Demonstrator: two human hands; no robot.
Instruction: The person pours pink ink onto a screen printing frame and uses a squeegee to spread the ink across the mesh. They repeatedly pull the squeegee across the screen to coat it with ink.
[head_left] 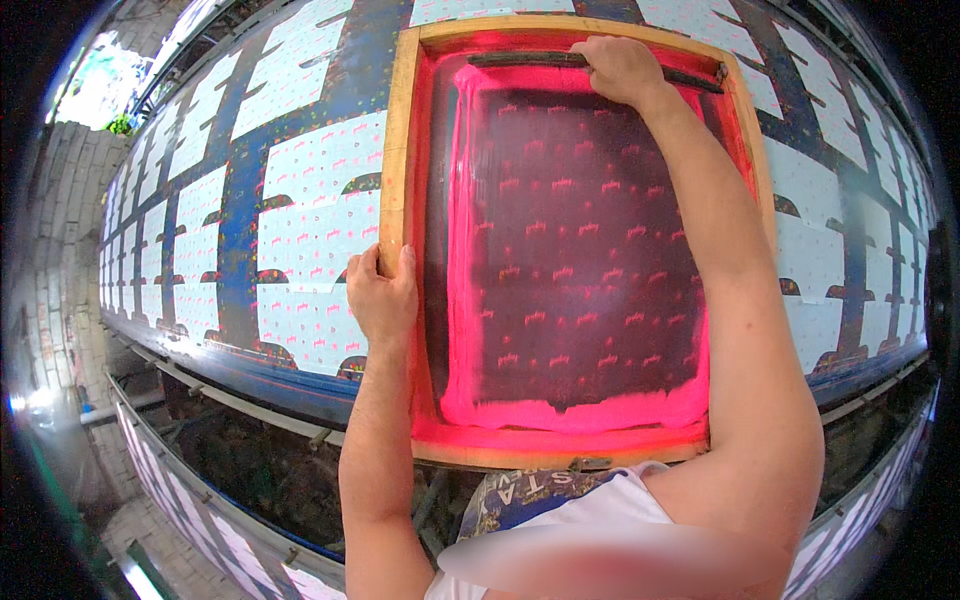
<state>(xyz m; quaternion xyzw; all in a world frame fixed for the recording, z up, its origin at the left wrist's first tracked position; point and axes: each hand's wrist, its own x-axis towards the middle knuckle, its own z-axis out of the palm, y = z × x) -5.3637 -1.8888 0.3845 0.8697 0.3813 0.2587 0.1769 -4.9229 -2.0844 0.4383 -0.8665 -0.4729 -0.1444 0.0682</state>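
Observation:
A wooden-framed printing screen (396,190) lies on the long table in front of me. Its dark mesh (590,240) carries rows of small pink marks, with bright pink ink (462,200) along the left side and the near end. At the far end my right hand (622,70) is closed over a dark squeegee (530,60) that spans most of the frame's width. My left hand (383,295) grips the left rail of the frame, thumb on top. What lies under the screen is hidden.
Light printed sheets (320,230) with dark curved cutouts lie in rows on the blue table (238,230), left and right of the screen. A rail (250,415) runs along the table's near edge. Another row of sheets (200,510) is behind me. A brick floor (65,230) shows at left.

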